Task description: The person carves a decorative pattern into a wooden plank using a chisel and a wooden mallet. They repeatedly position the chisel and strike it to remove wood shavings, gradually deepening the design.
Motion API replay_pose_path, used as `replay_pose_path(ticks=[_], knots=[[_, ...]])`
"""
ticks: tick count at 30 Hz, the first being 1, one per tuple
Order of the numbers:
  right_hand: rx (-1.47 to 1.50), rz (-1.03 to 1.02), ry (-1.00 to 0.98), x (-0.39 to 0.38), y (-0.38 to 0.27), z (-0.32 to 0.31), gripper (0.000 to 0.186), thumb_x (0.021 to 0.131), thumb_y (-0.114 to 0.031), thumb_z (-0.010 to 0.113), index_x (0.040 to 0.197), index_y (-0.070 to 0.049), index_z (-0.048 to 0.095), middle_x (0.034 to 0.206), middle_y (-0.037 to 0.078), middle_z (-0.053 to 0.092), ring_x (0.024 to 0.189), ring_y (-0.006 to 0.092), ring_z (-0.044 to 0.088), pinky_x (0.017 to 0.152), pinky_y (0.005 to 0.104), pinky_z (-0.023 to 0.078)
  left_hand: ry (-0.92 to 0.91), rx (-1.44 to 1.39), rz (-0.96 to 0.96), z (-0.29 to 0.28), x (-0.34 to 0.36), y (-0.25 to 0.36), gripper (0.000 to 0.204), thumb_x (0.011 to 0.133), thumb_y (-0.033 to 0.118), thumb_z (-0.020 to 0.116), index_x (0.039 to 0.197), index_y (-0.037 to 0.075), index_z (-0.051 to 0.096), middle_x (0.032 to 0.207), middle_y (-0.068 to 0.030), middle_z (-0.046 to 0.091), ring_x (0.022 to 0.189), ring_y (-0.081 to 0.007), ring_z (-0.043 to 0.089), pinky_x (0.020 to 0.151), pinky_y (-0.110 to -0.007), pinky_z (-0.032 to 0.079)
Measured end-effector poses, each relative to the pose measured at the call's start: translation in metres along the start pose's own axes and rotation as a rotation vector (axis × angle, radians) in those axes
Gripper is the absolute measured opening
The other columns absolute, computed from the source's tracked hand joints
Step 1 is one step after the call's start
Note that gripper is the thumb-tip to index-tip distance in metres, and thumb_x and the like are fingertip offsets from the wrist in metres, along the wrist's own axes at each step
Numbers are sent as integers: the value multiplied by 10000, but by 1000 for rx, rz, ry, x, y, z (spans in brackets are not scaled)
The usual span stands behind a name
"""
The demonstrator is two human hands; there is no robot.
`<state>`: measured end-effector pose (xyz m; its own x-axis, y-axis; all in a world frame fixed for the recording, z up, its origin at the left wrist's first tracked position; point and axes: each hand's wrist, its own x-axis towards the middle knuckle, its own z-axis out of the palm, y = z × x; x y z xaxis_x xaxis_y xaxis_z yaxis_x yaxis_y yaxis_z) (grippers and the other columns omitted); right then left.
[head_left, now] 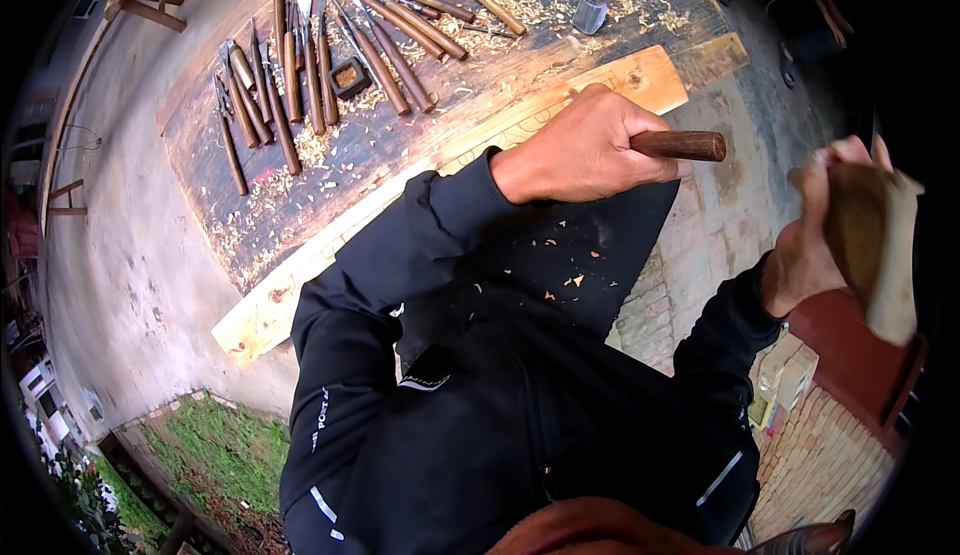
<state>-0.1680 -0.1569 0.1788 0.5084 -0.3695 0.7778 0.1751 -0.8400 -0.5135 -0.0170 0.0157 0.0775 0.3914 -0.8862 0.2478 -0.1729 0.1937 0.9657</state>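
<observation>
My left hand [590,145] is closed round a carving chisel [685,146], whose round brown handle sticks out to the right. The chisel's blade is hidden by the hand. Beneath that hand lies a long pale wooden board [270,317], with curved outlines drawn or cut along it. Off to the right, my right hand [808,240] grips a wooden block [870,220], brown with a pale edge and blurred. The block is held apart from the chisel handle, near the rim of the picture.
Several wooden-handled carving tools [290,75] lie across the worktable [240,205] among wood shavings. A small dark square box [349,79] sits among them. Dark grey pieces [589,19] lie toward the far right. A wooden trestle [152,9] stands at far left, grass [215,450] at lower left.
</observation>
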Motion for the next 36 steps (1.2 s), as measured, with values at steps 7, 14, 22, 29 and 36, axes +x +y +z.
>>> replay_pose_path(ticks=[7, 14, 22, 29, 36], knots=[[-292, -79, -69, -23, 14, 16, 475, 784, 122, 775, 1243, 39, 687, 1276, 132, 716, 1158, 249, 693, 999, 364, 534, -34, 75, -36, 0, 0, 8, 205, 914, 203, 804, 995, 16, 787, 634, -26, 568, 601, -64, 458, 578, -282, 428], [270, 407, -2, -41, 17, 1, 588, 887, 29, 680, 1429, 89, 460, 1096, 157, 663, 891, 183, 650, 866, 324, 521, 453, -341, 64, -45, -12, 6, 457, 1002, 196, 701, 604, 142, 483, 517, 64, 415, 423, -35, 340, 405, -237, 229], [813, 1151, -292, -104, 54, 37, 513, 939, -143, 687, 1356, 111, 529, 964, 126, 666, 714, 145, 647, 602, 264, 522, 735, -621, 260, -86, -34, 18, 539, 1123, 294, 461, 622, 143, 329, 517, 35, 279, 404, -79, 237, 388, -258, 192], [801, 1142, -306, -115, 63, 44, 507, 939, -139, 685, 1351, 117, 538, 930, 123, 654, 675, 146, 642, 560, 267, 518, 687, -679, 166, -70, -30, -1, 507, 1105, 272, 496, 641, 138, 341, 513, 33, 274, 398, -72, 227, 391, -255, 197], [748, 1104, -380, -115, 60, 46, 506, 916, -117, 717, 1336, 116, 557, 947, 130, 670, 680, 139, 647, 566, 265, 520, 676, -653, 20, -57, -27, -8, 544, 1126, 305, 429, 616, 169, 296, 538, 34, 265, 442, -89, 201, 430, -276, 172]])
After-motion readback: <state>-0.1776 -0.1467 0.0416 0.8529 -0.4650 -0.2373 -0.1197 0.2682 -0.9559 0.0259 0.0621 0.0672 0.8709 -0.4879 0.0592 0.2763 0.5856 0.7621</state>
